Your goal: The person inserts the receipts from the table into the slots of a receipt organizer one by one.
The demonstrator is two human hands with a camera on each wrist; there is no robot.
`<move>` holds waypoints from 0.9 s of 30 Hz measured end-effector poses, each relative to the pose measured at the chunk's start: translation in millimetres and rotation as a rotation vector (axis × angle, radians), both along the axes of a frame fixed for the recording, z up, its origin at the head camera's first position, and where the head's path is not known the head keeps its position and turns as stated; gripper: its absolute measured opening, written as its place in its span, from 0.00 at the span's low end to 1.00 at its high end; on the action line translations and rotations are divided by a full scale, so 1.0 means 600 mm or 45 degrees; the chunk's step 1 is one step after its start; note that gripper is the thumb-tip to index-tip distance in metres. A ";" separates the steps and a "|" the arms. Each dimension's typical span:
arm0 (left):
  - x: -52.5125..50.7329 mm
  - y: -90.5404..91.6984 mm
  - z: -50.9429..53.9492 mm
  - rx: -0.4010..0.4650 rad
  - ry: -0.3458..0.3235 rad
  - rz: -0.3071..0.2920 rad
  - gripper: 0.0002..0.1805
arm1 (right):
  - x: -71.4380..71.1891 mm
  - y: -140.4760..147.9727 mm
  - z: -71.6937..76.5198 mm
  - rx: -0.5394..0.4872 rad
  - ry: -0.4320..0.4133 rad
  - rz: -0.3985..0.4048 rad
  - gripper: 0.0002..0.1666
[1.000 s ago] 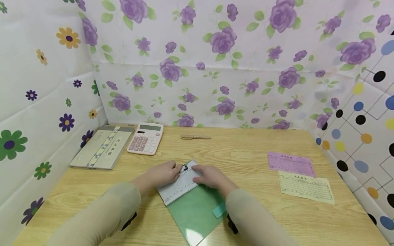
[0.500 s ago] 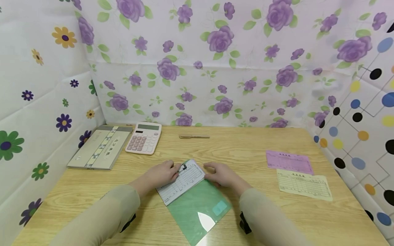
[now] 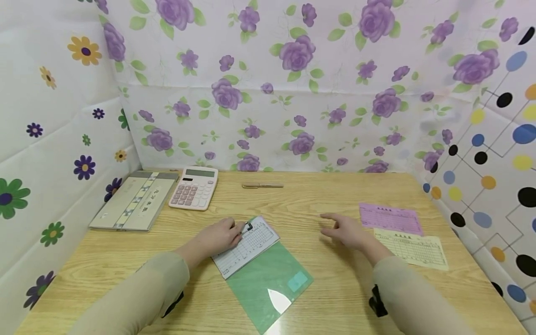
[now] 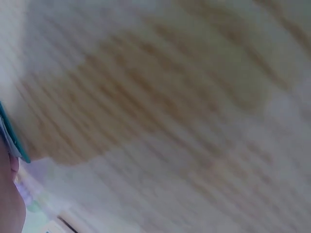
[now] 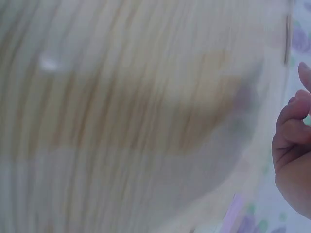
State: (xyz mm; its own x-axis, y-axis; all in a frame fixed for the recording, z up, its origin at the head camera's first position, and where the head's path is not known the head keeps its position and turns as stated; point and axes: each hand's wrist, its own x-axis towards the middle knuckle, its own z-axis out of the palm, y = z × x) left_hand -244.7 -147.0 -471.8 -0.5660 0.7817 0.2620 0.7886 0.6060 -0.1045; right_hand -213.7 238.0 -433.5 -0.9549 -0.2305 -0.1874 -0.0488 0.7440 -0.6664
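A green clipboard (image 3: 272, 274) lies slanted on the wooden table (image 3: 326, 298). White printed forms (image 3: 253, 244) sit across its upper part, under a small black clip (image 3: 249, 227). My left hand (image 3: 217, 236) grips the clipboard's upper left edge beside the clip; in the left wrist view only the board's edge (image 4: 14, 138) and a bit of hand show. To the right, my right hand (image 3: 346, 231) is above the table, holding nothing, fingers apart and slightly bent. It is nearest a pink slip (image 3: 390, 218) and a yellow slip (image 3: 414, 249), which overlap slightly.
A pink calculator (image 3: 194, 188) stands at the back left beside a beige-covered ledger (image 3: 136, 200) with a patterned band. Behind the clipboard lies a tan pen (image 3: 263, 185). Flowered and dotted cloth walls (image 3: 268, 93) enclose the table on three sides.
My right hand has let go of the forms and moved right, toward the pink and yellow slips. My left hand stays at the clip, and the clipboard has hardly moved.
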 end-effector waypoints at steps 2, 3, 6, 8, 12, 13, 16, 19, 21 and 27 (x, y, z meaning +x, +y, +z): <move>0.000 0.000 -0.002 0.002 -0.006 0.011 0.23 | 0.003 0.028 0.000 0.041 0.008 -0.024 0.33; 0.001 0.000 -0.004 0.006 -0.015 0.020 0.24 | 0.005 0.041 -0.001 0.061 0.016 -0.033 0.33; 0.004 0.001 -0.008 0.014 -0.058 0.066 0.24 | 0.012 0.081 -0.003 0.118 0.057 -0.047 0.34; 0.006 0.001 -0.010 0.030 -0.079 0.094 0.25 | 0.018 0.106 -0.007 0.142 0.079 -0.050 0.35; 0.010 0.000 -0.014 0.060 -0.080 0.119 0.25 | 0.029 0.154 -0.013 0.209 0.136 -0.053 0.35; 0.011 0.000 -0.015 0.067 -0.074 0.117 0.25 | 0.032 0.165 -0.014 0.228 0.149 -0.056 0.35; 0.012 -0.001 -0.016 0.067 -0.065 0.116 0.25 | 0.041 0.196 -0.014 0.280 0.178 -0.074 0.35; 0.011 -0.001 -0.016 0.053 -0.071 0.122 0.25 | 0.052 0.224 -0.011 0.322 0.194 -0.092 0.36; 0.011 -0.001 -0.016 0.046 -0.084 0.125 0.25 | 0.061 0.242 -0.007 0.337 0.189 -0.104 0.37; 0.008 0.000 -0.016 0.036 -0.129 0.137 0.25 | 0.087 0.305 -0.013 0.417 0.185 -0.160 0.39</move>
